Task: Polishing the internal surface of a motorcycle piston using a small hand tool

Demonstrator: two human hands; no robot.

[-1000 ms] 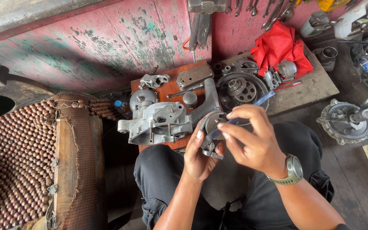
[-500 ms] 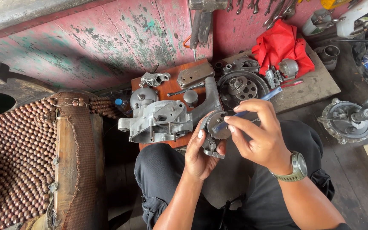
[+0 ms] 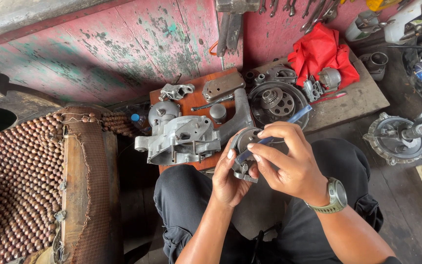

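Metal part [image 3: 244, 155] clasped by left hand [image 3: 228, 177]; right hand [image 3: 289, 164] fingers [image 3: 262, 149] pinch a blue tool [image 3: 289, 124].

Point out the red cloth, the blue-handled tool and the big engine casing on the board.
red cloth [image 3: 321, 51], head view, on its bunched middle.
blue-handled tool [image 3: 296, 115], head view, on the handle's free end.
engine casing [image 3: 181, 142], head view, on its grey body.
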